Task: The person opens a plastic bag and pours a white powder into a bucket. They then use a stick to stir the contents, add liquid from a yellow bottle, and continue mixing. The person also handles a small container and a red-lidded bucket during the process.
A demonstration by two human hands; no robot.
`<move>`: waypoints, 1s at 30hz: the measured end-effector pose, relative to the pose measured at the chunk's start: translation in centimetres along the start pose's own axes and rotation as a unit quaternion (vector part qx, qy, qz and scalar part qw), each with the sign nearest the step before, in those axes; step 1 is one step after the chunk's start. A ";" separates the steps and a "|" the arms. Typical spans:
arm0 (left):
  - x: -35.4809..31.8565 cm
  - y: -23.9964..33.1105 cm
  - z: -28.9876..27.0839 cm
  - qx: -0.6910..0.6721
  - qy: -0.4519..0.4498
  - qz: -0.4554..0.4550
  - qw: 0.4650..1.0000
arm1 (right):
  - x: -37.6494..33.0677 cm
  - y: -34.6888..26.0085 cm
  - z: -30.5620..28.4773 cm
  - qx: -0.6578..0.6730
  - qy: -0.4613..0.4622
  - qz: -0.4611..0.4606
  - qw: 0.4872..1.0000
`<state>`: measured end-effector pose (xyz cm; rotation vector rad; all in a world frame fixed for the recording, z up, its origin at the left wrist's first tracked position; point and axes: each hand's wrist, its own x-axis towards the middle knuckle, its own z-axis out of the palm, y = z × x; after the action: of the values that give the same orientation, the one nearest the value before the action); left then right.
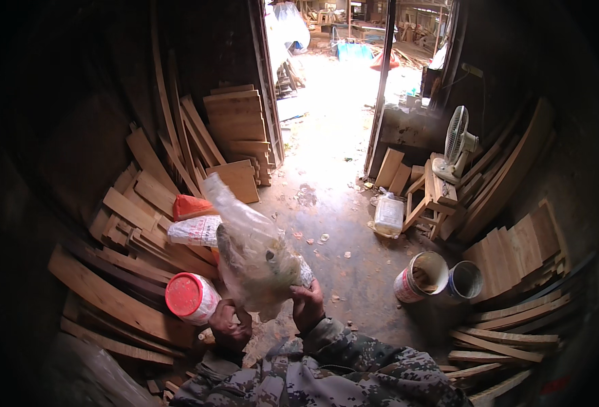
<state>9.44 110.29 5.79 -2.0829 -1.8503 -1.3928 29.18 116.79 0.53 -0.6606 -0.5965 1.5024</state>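
Observation:
A crumpled, see-through plastic bag (255,251) hangs stretched out in front of me, with its narrow end pointing away to the upper left. Something dull and greenish shows through its lower part, too unclear to name. My right hand (307,303) pinches the bag's near right edge between thumb and fingers. At the near left corner, my left hand (231,324) is closed on the bag, its fingertips partly hidden. Just left of that hand stands a white bucket with a red lid (192,295). Behind the bag lies a white printed sack (195,230), partly covered by it.
Stacked boards (136,203) lean along the left wall, more planks (516,244) along the right. Two open buckets (408,285) stand at right, near a white jug (388,216). A fan (457,146) sits on a wooden stool (427,197). Scraps litter the floor (320,264) toward the bright doorway.

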 end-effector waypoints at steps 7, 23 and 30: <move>6.2 1.4 -4.3 -0.043 0.063 0.015 0.997 | 1.2 -0.6 -1.4 0.147 -0.073 0.024 0.986; 12.9 -11.8 -12.8 -0.236 0.256 -0.203 0.915 | 1.4 2.1 -11.4 0.301 -0.095 0.197 0.928; 2.9 -20.8 -12.9 -0.298 0.203 -0.356 0.862 | 2.7 1.4 -17.0 -0.010 -0.072 0.056 0.996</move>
<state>-15.12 111.60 4.68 -1.0279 -2.2682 -2.5960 40.36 118.98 -12.39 -0.6141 -0.6942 1.6606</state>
